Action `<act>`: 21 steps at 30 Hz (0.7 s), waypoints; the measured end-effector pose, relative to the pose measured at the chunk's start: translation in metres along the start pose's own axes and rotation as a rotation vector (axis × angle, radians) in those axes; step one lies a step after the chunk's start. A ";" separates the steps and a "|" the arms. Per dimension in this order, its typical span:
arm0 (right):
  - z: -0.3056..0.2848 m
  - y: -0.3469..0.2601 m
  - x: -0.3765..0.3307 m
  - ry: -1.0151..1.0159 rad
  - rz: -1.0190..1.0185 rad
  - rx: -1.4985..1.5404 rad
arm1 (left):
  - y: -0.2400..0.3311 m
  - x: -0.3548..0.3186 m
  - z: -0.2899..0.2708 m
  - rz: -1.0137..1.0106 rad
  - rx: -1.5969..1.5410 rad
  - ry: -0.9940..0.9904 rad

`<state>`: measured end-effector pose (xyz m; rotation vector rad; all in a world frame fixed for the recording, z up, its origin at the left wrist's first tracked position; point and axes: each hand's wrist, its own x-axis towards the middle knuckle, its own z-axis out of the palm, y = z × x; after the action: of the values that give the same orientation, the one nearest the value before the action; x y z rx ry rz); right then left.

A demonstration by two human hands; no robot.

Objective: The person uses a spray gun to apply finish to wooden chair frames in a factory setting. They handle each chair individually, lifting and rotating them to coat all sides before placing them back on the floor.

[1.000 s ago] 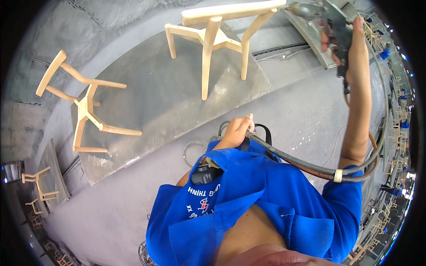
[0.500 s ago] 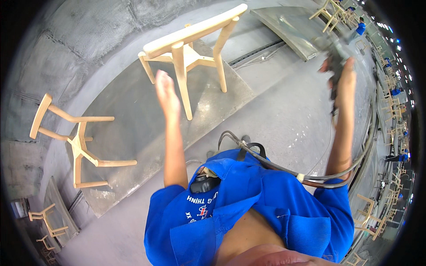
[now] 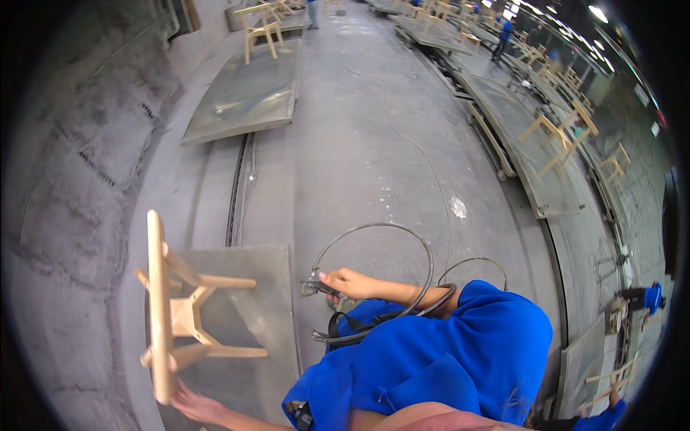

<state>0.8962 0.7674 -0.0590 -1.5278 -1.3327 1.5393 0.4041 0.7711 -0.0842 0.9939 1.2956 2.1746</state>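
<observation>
A near grey platform point(image 3: 273, 309) carries a pale wooden chair frame point(image 3: 185, 317); a farther platform point(image 3: 241, 93) bears another chair point(image 3: 262, 30).

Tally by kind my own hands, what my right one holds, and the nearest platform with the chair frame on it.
Hands: 2 (left hand, right hand)
Spray gun: 1
Wooden chair frame: 1
Platform: 1
Total: 5

Left head-worn fisheye, looking steeply down and forward past the blue shirt point(image 3: 467, 345), close below. Grey floor point(image 3: 345, 144) recedes toward upper edge.
</observation>
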 end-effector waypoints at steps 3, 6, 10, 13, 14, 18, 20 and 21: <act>-0.022 -0.031 0.015 0.118 0.039 0.050 | -0.026 -0.033 -0.018 0.088 0.238 0.094; -0.038 -0.048 0.031 0.195 0.088 0.052 | -0.016 -0.080 0.010 0.347 0.604 0.075; -0.052 -0.051 0.055 0.223 0.000 0.083 | 0.021 -0.095 0.105 0.654 0.506 -0.050; -0.056 -0.054 0.071 0.213 -0.037 0.078 | 0.027 -0.066 0.153 0.626 0.626 -0.159; -0.056 -0.055 0.074 0.190 -0.056 0.090 | 0.025 -0.056 0.166 0.614 0.668 -0.192; -0.065 -0.067 0.083 0.184 -0.134 0.089 | -0.017 0.008 0.235 0.587 0.687 -0.005; -0.072 -0.080 0.094 0.169 -0.169 0.069 | -0.045 0.054 0.272 0.758 0.732 0.085; -0.077 -0.087 0.100 0.214 -0.236 0.096 | -0.058 0.075 0.289 0.816 0.721 0.088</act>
<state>0.9328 0.9054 -0.0042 -1.3788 -1.2475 1.2387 0.5721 1.0158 -0.0180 2.0060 2.0475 2.3096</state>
